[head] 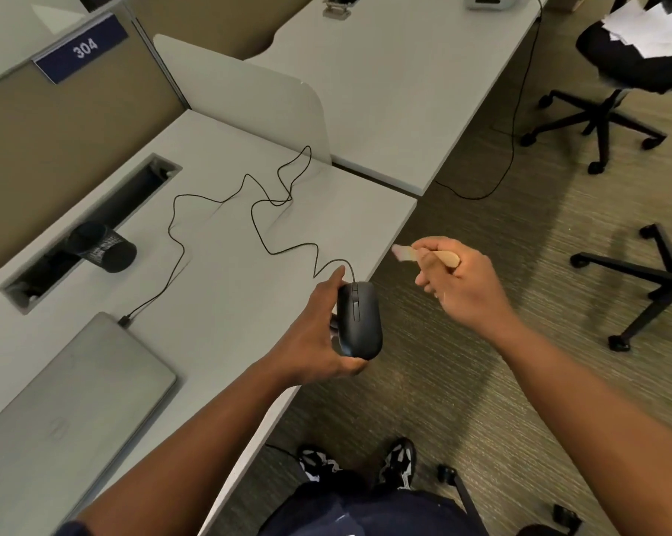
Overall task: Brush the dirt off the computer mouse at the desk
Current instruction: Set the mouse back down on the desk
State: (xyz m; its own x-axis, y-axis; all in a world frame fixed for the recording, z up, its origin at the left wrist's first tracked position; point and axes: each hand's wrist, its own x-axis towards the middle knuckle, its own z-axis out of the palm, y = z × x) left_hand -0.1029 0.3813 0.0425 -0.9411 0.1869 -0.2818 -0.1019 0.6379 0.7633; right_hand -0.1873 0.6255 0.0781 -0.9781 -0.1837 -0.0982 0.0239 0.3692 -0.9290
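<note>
Black wired mouse (359, 321) sits right in the middle of the frame, lifted off the desk (226, 265) edge and gripped by the left hand (319, 338), thumb along its far side and the other fingers wrapped under and behind it, so that hand is clamped on it pretty solidly. Its cable (249, 203) snakes in loose loops across the grey desktop toward the upper middle, then comes back down to plug into the closed silver laptop (71, 388) at lower left.

Right hand (458, 288) is off to the right of the mouse, over the carpet, not touching it. Fingers are curled tight around a light wooden-handled brush (423, 255), with the pale bristle end poking out to the left, a bit motion-blurred.

Other stuff: a dark mesh cup (102, 247) is tipped on its side by the cable slot (91, 226) at left, and a blue 304 sign (81, 48) is on the partition at upper left. Office chairs (605, 106) are at right, one with papers on the seat. Sneakers (398, 464) are visible at the bottom.
</note>
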